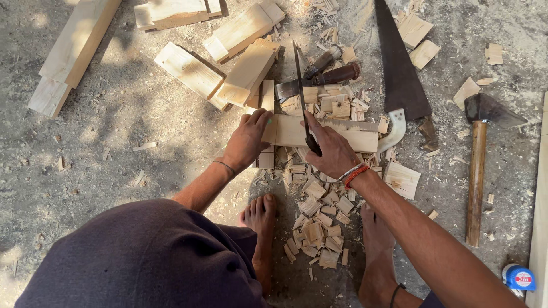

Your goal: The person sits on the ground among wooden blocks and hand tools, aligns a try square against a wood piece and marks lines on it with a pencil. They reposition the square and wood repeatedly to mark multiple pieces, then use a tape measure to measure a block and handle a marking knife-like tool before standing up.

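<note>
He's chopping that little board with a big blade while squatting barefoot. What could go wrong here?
The left hand steadies the wooden board right beside the blade held in the right hand; a slip could likely catch those fingers. The bare feet sit just below the cut, among sharp wood chips. A handsaw and an axe lie within arm's reach.
</note>
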Motion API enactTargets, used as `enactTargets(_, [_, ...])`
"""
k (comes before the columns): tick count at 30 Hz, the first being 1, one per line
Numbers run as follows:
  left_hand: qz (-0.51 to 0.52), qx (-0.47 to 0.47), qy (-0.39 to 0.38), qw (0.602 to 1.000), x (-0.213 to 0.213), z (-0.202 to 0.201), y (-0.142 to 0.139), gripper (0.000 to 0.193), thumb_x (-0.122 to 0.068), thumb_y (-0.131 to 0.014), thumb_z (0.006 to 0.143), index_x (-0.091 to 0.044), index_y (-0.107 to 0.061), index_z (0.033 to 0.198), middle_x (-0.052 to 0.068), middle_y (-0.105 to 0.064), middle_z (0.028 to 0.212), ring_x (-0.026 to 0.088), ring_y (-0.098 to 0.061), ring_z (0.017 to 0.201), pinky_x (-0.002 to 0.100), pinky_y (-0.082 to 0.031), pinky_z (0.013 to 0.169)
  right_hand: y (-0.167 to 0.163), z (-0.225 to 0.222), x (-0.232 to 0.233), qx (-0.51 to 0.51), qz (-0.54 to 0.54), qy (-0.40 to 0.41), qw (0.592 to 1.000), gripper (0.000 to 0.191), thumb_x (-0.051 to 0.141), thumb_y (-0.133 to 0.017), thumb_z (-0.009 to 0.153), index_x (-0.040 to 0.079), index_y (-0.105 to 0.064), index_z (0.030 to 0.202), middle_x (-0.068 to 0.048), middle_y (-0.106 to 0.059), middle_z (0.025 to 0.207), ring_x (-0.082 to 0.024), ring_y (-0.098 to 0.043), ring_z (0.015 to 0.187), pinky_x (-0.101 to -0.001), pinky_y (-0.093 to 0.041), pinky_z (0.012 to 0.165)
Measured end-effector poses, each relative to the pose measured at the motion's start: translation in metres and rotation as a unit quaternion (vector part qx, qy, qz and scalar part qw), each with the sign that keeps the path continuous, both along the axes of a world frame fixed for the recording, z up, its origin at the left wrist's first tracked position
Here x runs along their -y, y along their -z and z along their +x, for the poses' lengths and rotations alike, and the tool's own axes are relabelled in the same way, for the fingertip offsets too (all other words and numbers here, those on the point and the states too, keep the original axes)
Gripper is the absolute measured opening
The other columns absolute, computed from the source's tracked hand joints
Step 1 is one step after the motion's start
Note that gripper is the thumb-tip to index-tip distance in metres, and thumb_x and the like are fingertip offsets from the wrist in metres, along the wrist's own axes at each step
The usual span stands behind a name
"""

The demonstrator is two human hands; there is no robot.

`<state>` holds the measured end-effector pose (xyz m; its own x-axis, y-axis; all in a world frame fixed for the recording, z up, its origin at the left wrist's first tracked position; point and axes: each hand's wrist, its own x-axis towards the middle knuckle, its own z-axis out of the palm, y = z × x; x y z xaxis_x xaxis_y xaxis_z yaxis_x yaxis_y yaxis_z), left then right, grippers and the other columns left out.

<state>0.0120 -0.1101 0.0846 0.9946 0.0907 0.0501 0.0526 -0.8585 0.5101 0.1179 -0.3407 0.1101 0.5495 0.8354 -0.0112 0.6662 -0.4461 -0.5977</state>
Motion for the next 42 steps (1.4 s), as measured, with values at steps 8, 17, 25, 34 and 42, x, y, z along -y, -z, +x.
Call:
enactTargets(8, [-0.039, 0.063, 0.059, 0.995, -0.017, -0.006, -0.060, 0.087, -0.026, -0.091, 0.074, -0.002, -0.045, 0.144, 0.017, -0.054, 0.139, 0.035, -0.053, 0.127, 0.046, -0.047, 0.111, -0.025, 0.009, 0.010, -0.111, 0.273, 0.111, 0.949, 0.060, 0.003, -0.055, 0.082, -0.005, -0.050, 0.141, -0.005, -0.077, 0.096, -0.014, -0.067, 0.088, -0.0323, -0.052, 0.086])
enactTargets(17, [-0.129, 0.064, 0.072, 0.987, -0.016, 0.021, -0.188, 0.080, -0.028, -0.088, 0.081, -0.014, -0.044, 0.145, 0.012, -0.055, 0.147, 0.034, -0.061, 0.119, 0.048, -0.058, 0.089, -0.084, 0.031, 0.020, -0.257, 0.412, 0.225, 0.845, 0.027, 0.001, -0.053, 0.082, 0.000, -0.071, 0.101, -0.002, -0.076, 0.093, -0.002, -0.055, 0.067, -0.0203, -0.048, 0.058])
enactTargets(25, [-0.073, -0.015, 0.118, 0.990, 0.044, 0.062, -0.059, 0.105, -0.024, -0.095, 0.066, -0.006, -0.035, 0.150, 0.022, -0.034, 0.156, 0.039, -0.030, 0.144, 0.051, -0.032, 0.119, -0.068, 0.027, 0.031, -0.151, 0.377, 0.263, 0.875, 0.017, -0.003, -0.052, 0.085, -0.002, -0.067, 0.094, -0.004, -0.078, 0.097, -0.002, -0.044, 0.065, -0.0186, -0.038, 0.057])
enactTargets(34, [0.079, -0.095, 0.093, 0.988, 0.009, 0.033, 0.002, 0.101, -0.031, -0.091, 0.071, 0.002, -0.038, 0.150, 0.019, -0.057, 0.137, 0.035, -0.053, 0.126, 0.040, -0.043, 0.113, -0.007, -0.033, 0.022, -0.363, 0.401, 0.309, 0.782, 0.029, 0.018, -0.057, 0.100, 0.006, -0.058, 0.126, -0.002, -0.075, 0.104, -0.004, -0.068, 0.077, -0.0220, -0.063, 0.067])
enactTargets(42, [-0.029, -0.038, 0.113, 0.992, 0.015, 0.033, -0.005, 0.095, -0.034, -0.090, 0.077, -0.001, -0.042, 0.152, 0.021, -0.052, 0.147, 0.039, -0.046, 0.136, 0.045, -0.040, 0.115, 0.076, -0.092, -0.002, -0.564, 0.423, 0.403, 0.583, 0.043, 0.037, -0.048, 0.107, -0.003, -0.047, 0.122, -0.020, -0.063, 0.109, -0.028, -0.075, 0.092, -0.0464, -0.070, 0.083])
